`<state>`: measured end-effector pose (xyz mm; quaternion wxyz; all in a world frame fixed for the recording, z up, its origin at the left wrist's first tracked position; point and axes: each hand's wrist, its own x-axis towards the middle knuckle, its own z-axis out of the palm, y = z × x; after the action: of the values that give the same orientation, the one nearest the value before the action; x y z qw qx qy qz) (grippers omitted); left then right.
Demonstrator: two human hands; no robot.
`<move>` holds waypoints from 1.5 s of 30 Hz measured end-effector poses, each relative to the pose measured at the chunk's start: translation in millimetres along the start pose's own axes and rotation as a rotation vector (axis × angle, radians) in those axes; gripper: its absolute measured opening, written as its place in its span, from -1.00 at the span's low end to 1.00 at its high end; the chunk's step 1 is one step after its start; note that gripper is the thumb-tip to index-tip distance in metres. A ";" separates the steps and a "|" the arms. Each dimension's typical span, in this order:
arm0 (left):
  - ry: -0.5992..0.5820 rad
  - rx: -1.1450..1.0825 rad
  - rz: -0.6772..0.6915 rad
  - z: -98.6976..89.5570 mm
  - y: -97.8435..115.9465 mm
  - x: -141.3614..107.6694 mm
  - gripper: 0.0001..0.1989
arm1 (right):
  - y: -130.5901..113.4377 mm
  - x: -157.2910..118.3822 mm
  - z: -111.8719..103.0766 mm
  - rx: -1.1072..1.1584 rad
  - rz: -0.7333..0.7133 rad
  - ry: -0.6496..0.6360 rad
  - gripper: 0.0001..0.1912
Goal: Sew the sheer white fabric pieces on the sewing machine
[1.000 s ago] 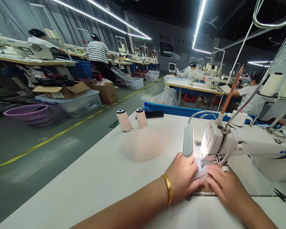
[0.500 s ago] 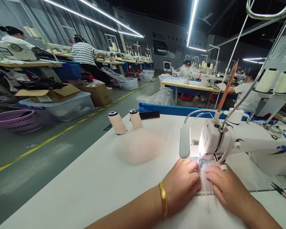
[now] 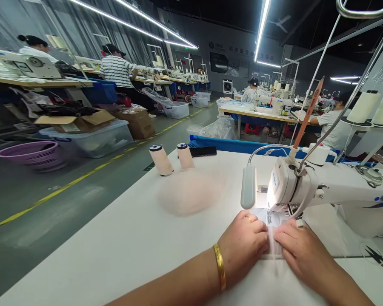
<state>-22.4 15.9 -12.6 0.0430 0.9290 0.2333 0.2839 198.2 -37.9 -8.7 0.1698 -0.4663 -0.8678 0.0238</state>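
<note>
A white sewing machine (image 3: 290, 182) stands at the right, its lamp lighting the needle area. Sheer pale fabric (image 3: 273, 246) lies below the needle, between my two hands. Curled fingers of my left hand (image 3: 244, 244) press and pinch the fabric's left side. On the other side, my right hand (image 3: 301, 250) has its fingers bent and pressed together on the fabric, close to the presser foot. A blurry sheer peach piece (image 3: 191, 191) lies on the white tabletop (image 3: 140, 242), left of the machine.
Two peach thread cones (image 3: 161, 160) and a black phone (image 3: 203, 151) are at the table's back edge. Red-handled snips (image 3: 381, 259) lie at the right. A grey lamp (image 3: 248, 187) hangs left of the needle. People work at machines beyond.
The view has shifted slightly, moving the background right in the picture. Both hands stay beside the needle on the fabric, with little visible movement.
</note>
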 end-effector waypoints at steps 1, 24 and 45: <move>-0.001 0.004 -0.003 0.2 -1.3 1.1 -0.88 | 1.1 0.5 0.9 -0.007 0.002 0.006 -0.70; -0.041 -0.055 0.042 -0.8 1.3 -8.4 -0.75 | -4.1 -1.6 -4.2 0.095 -0.065 -0.013 -0.70; -0.035 0.013 0.116 5.4 -6.8 -6.4 -0.82 | -2.4 -4.5 -2.2 0.107 -0.051 -0.036 -0.71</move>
<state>-26.9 19.2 -21.8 0.0244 0.9461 0.1800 0.2680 199.2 -43.2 -7.5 0.1795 -0.4337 -0.8799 0.0741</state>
